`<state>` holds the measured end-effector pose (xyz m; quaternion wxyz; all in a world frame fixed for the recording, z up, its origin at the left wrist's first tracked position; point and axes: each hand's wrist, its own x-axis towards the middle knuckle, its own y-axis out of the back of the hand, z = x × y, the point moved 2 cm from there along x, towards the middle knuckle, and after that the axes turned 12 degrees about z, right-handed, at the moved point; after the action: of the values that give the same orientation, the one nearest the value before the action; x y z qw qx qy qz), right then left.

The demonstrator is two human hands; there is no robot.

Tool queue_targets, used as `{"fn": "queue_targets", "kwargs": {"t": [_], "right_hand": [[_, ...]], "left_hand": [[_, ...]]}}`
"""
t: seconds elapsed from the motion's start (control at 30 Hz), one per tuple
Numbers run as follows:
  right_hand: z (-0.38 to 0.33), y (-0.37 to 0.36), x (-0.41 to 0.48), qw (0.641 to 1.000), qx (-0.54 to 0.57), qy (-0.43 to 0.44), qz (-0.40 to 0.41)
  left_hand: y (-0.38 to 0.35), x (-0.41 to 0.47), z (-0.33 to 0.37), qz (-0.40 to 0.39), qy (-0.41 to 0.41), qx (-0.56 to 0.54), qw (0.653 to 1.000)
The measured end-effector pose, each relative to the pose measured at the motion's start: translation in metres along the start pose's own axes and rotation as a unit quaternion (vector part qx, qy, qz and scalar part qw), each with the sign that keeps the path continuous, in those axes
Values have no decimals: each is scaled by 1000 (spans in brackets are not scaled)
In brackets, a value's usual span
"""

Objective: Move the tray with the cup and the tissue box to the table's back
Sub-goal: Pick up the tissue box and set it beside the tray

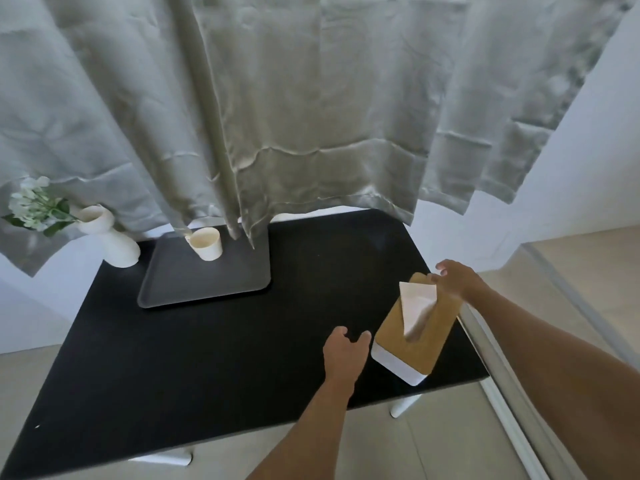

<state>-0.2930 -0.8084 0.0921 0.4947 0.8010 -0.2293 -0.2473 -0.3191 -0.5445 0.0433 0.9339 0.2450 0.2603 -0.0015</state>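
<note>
Both bare forearms reach forward: the right hand (456,279) cups the far end of the white, cork-lidded tissue box (414,332) at the black table's (214,341) right edge; the left hand (344,353) hovers beside its near corner, fingers loosely curled apart. The grey rectangular tray (204,278) holding the cream cup (206,243) sits at the back.

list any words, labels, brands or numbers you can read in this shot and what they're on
None: no readable text shows anywhere in the head view.
The tissue box, with its cork-coloured lid and white base, shows no print.
The cream cup, grey tray and white vase are plain.
The black table and curtain carry no label.
</note>
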Motion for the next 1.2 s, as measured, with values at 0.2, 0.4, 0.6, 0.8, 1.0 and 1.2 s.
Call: {"fn": "queue_targets", "kwargs": {"t": [0.2, 0.4, 0.6, 0.8, 1.0, 1.2], "right_hand": [[39, -11, 22, 999, 2, 8, -30], [53, -19, 32, 996, -5, 54, -68], [56, -25, 34, 994, 19, 71, -84], [59, -23, 31, 993, 43, 76, -83], [59, -23, 25, 991, 56, 84, -84], [46, -22, 19, 989, 100, 71, -78]], "left_hand": [[-58, -27, 3, 56, 45, -33, 997], [-85, -37, 1, 113, 114, -71, 984], [-92, -40, 1, 139, 125, -64, 980], [-94, -41, -6, 166, 96, -56, 980], [-97, -49, 0, 148, 62, -24, 987], [-80, -39, 9, 161, 74, -61, 982]]}}
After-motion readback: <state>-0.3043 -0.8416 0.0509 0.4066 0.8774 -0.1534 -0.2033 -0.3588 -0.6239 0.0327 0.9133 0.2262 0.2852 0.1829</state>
